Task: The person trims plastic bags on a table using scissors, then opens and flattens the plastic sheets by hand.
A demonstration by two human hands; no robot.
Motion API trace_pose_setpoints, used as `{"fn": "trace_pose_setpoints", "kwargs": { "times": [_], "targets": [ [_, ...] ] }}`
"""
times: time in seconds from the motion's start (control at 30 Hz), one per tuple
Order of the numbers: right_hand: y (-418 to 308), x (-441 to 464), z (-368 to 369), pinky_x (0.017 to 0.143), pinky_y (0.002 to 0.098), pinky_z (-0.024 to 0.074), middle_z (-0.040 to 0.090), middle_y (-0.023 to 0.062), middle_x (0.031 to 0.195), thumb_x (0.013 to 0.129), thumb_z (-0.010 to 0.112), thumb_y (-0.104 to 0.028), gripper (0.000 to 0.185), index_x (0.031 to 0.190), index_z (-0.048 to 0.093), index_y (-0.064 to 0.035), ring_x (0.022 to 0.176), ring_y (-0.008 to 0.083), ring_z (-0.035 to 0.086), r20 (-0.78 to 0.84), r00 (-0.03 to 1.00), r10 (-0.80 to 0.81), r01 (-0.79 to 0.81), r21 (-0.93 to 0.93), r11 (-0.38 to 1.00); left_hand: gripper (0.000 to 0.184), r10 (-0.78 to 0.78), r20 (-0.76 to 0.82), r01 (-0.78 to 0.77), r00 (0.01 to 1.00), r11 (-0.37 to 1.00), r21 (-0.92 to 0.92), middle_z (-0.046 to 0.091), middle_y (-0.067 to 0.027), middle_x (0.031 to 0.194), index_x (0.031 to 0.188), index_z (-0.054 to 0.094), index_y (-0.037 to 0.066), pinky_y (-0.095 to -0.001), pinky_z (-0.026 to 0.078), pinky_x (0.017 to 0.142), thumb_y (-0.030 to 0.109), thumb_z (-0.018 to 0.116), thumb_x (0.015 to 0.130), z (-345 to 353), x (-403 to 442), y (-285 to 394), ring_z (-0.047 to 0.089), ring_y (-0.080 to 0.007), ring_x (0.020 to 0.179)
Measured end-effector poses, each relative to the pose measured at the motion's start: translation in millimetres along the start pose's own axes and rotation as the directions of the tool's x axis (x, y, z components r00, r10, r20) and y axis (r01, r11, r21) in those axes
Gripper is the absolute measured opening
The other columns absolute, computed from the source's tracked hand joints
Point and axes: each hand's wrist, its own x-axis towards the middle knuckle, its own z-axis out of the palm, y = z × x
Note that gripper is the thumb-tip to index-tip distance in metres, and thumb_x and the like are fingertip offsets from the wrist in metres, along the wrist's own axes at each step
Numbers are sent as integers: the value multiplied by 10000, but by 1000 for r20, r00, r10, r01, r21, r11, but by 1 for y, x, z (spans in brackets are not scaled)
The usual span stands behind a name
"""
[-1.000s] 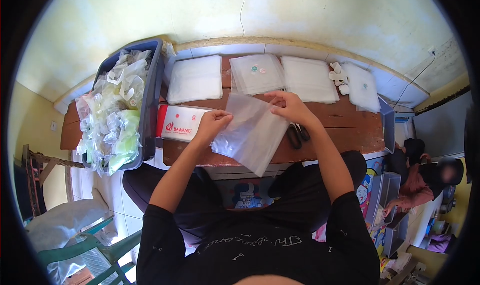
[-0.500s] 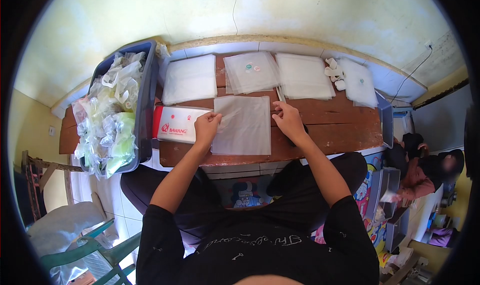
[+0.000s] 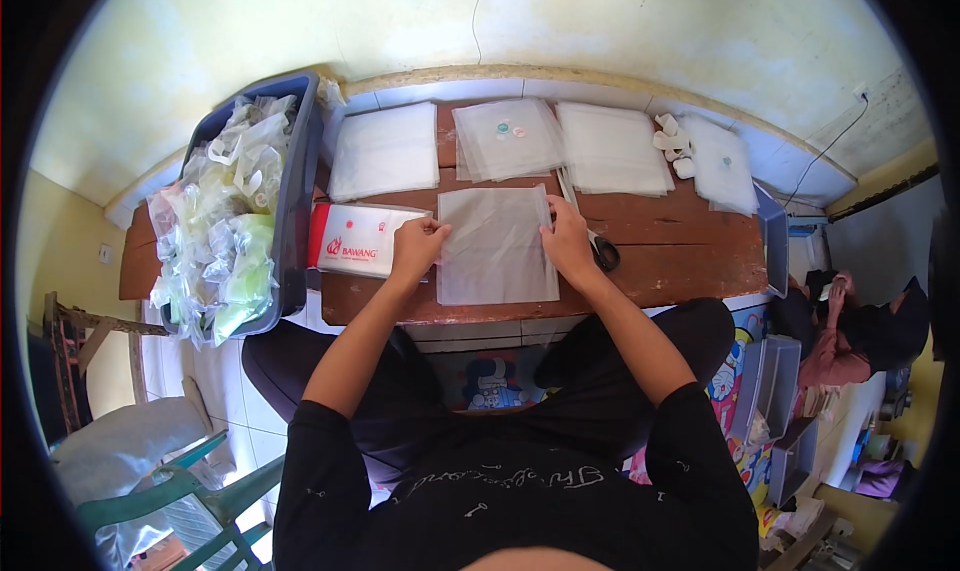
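A square clear plastic bag [image 3: 497, 246], perhaps the top of a thin pile, lies flat on the wooden table between my hands. My left hand [image 3: 418, 248] is closed at its left edge, thumb and fingers pinched together. At the upper right edge, my right hand [image 3: 568, 241] has its fingers closed on the plastic. Scissors [image 3: 605, 253] with black handles lie partly under my right hand and wrist. Beside my left hand is a red and white pack marked BAWANG [image 3: 358, 241].
Along the back of the table [image 3: 680, 256] lie stacks of clear bags [image 3: 384, 152], one with round stickers [image 3: 508, 137]. A grey bin [image 3: 291, 241] full of crumpled plastic stands at left. White handle-like pieces [image 3: 672, 141] lie back right. Another person [image 3: 850, 336] sits at far right.
My right hand has come in from beside the bag to its right edge and closed. The bag sits slightly further right and straighter. The other person's arms have risen.
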Motion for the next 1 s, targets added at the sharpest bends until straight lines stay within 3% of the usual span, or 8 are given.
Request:
{"fn": "trace_pose_setpoints", "kwargs": {
  "times": [0.1, 0.23, 0.3, 0.4, 0.53, 0.6, 0.7, 1.0],
  "targets": [
    [-5, 2, -6, 970, 461, 440, 563, 234, 1188, 793, 604, 25, 452, 1236, 517, 15, 1119, 408, 538, 75, 995, 71, -75, 50, 996, 266, -38, 44, 38, 998, 999, -11, 670, -115, 620, 826, 702, -47, -296, 490, 456, 217, 722, 849, -4, -5, 13, 625, -154, 470],
    [-7, 2, -7, 995, 453, 431, 538, 235, 1235, 808, 595, 16, 437, 1237, 515, 30, 1161, 403, 520, 60, 998, 20, -21, 13, 1000, 282, -73, 90, 65, 993, 994, 90, 635, -95, 555, 754, 668, -34, -285, 466, 415, 221, 717, 862, -7, -7, 25, 601, -142, 439],
    [-15, -1, -7, 1024, 450, 415, 501, 247, 1295, 822, 603, -11, 443, 1251, 507, 42, 1209, 408, 491, -56, 978, -203, 189, -193, 963, 290, -59, 83, 49, 995, 992, 120, 627, -87, 540, 731, 654, -27, -282, 463, 411, 222, 716, 865, -7, -7, 26, 598, -140, 437],
    [-26, -6, 1, 1062, 444, 389, 472, 257, 1342, 835, 622, -59, 464, 1270, 498, 46, 1264, 419, 449, -10, 953, -304, 302, -80, 950, 289, -84, 75, 75, 994, 990, 122, 621, -83, 537, 720, 641, -23, -279, 460, 408, 214, 714, 869, -5, -7, 25, 595, -144, 431],
    [-30, -19, 26, 1101, 468, 342, 433, 262, 1408, 872, 626, -162, 497, 1305, 484, 39, 1321, 422, 399, 72, 944, -321, 325, -40, 945, 276, -89, 87, 82, 992, 993, 84, 615, -82, 530, 715, 631, -19, -279, 458, 403, 197, 716, 864, -5, -7, 20, 593, -140, 429],
    [-25, -25, 38, 1142, 501, 268, 390, 264, 1457, 916, 596, -295, 566, 1354, 456, 33, 1374, 420, 340, 115, 953, -281, 303, -276, 912, 269, -82, 92, 74, 992, 994, 84, 614, -83, 529, 719, 632, -20, -279, 456, 400, 191, 717, 863, -5, -7, 21, 592, -140, 428],
    [-17, -26, 41, 1168, 519, 201, 347, 265, 1496, 939, 553, -392, 643, 1402, 416, 33, 1409, 413, 297, 157, 960, -233, 276, -371, 886, 265, -97, 93, 89, 991, 992, 86, 613, -85, 527, 718, 630, -20, -278, 455, 395, 185, 718, 860, -6, -8, 21, 588, -137, 421],
    [-13, -23, 43, 1188, 502, 160, 318, 290, 1506, 945, 533, -423, 705, 1415, 379, 80, 1426, 419, 267, 175, 957, -231, 285, -414, 864, 266, -68, 63, 60, 996, 991, 118, 616, -90, 524, 707, 624, -20, -287, 455, 391, 178, 728, 852, -3, -6, 18, 586, -144, 411]
  ]
}}
